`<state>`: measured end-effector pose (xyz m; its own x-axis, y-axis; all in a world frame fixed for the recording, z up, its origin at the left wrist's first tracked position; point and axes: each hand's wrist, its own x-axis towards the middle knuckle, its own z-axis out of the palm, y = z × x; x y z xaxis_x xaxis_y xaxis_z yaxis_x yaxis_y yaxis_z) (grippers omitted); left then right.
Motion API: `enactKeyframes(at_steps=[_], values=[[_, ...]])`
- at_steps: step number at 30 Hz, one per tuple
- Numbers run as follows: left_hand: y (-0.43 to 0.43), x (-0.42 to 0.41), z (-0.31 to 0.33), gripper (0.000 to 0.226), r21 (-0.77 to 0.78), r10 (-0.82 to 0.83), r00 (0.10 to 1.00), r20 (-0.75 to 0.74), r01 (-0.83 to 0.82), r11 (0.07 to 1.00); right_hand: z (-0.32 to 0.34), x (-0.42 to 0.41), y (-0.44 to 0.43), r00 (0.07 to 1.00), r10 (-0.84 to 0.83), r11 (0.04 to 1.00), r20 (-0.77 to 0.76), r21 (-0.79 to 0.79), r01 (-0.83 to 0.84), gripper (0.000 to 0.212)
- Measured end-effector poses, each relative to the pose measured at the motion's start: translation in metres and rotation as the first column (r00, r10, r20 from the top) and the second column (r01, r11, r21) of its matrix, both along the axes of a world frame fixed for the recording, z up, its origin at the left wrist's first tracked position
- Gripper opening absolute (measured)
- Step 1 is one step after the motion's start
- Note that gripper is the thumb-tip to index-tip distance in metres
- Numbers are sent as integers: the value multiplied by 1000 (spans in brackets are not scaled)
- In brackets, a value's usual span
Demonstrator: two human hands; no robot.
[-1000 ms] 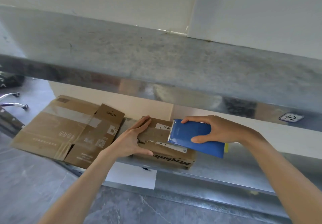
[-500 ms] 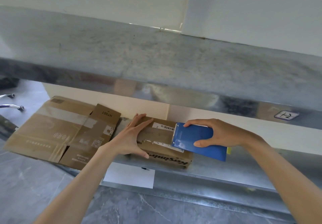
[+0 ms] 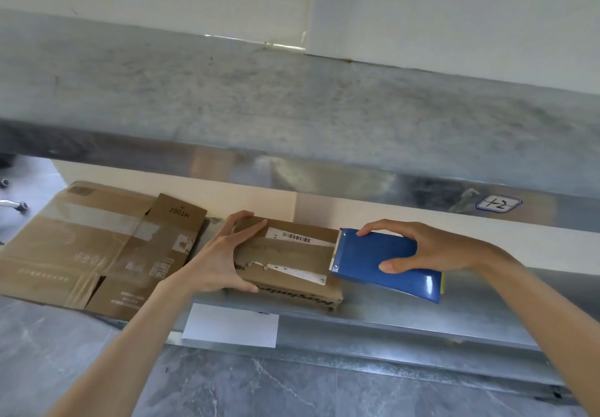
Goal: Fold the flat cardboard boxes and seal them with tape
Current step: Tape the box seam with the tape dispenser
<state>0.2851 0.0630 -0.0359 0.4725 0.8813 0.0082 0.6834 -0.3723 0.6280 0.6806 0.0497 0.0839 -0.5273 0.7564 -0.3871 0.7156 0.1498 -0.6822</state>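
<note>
Both hands work at a low metal shelf (image 3: 422, 316), arms reaching in from 6 o'clock over a grey marbled floor (image 3: 259, 390). A white paper (image 3: 230, 325) hangs on the shelf's front lip, at 6 o'clock of the box (image 3: 292, 254).

The box lies closed on the shelf, near its front edge. The left hand (image 3: 224, 254) grips its 9 o'clock end, thumb hooked on the near side and fingers laid across the top. The right hand (image 3: 431, 247) holds a blue dispenser (image 3: 376, 260), thumb on the near side and fingers curled over the far side.

A second ago the dispenser's toothed edge sat past the middle of the box top. Now it has drawn back toward 3 o'clock and stands at the box's right end, with a strip of tape showing along the top behind it. The left hand has kept its hold.

Flat cardboard (image 3: 81, 244) lies at 9 o'clock of the box, just beside it and sticking out over the shelf's front edge. A chair caster (image 3: 13, 204) shows at the far left.

Beyond, at 12 o'clock, a grey top (image 3: 292, 108) with a shiny metal front spans the view; a small tag (image 3: 498, 204) marked "+2" sits on that front at 2 o'clock. A pale wall (image 3: 454, 10) rises behind.
</note>
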Motion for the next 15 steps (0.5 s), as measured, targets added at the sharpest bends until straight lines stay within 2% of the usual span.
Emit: enactKeyframes(at_steps=[15], values=[[3, -3, -2, 125, -5, 32, 999, -7, -32, 999, 0, 60, -22, 995, -103, 991, 11, -81, 103, 58]])
